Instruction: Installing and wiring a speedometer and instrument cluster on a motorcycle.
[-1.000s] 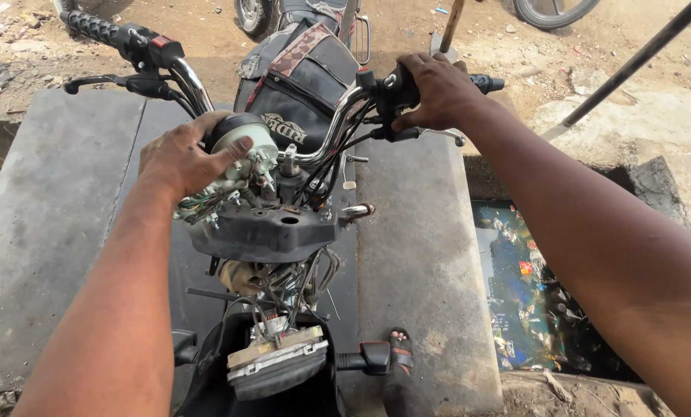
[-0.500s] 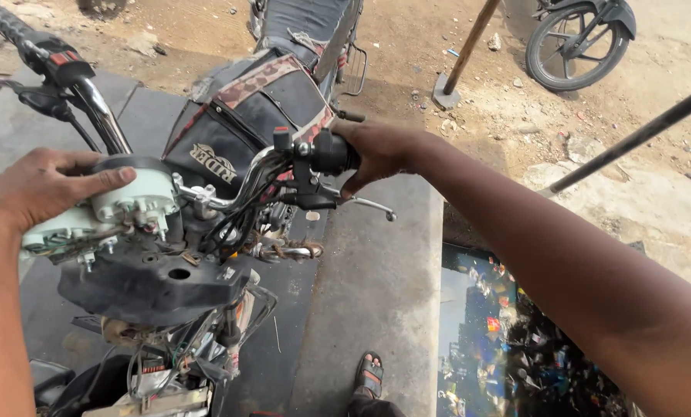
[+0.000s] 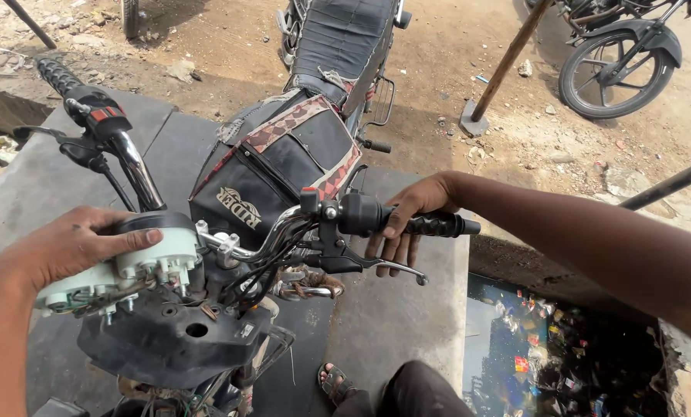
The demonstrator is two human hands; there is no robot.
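Observation:
A black motorcycle stands facing me, its fuel tank wrapped in a black cover with checkered trim. My left hand rests on top of the pale green instrument cluster, gripping it from above. My right hand is wrapped around the black handlebar grip on the right side of the view, fingers hanging behind the brake lever. The other handlebar grip points up at the far left, untouched. The headlight housing is off, leaving a bare black bracket and loose wires.
The bike sits on grey concrete slabs. An open drain with dark water and litter lies at the lower right. A wooden pole on a block and another motorcycle's wheel stand on the dirt behind. My sandalled foot shows below.
The view has swung so the bike now sits further left and higher. My right hand has slid outward along the grip, and the left hand stays on the cluster.

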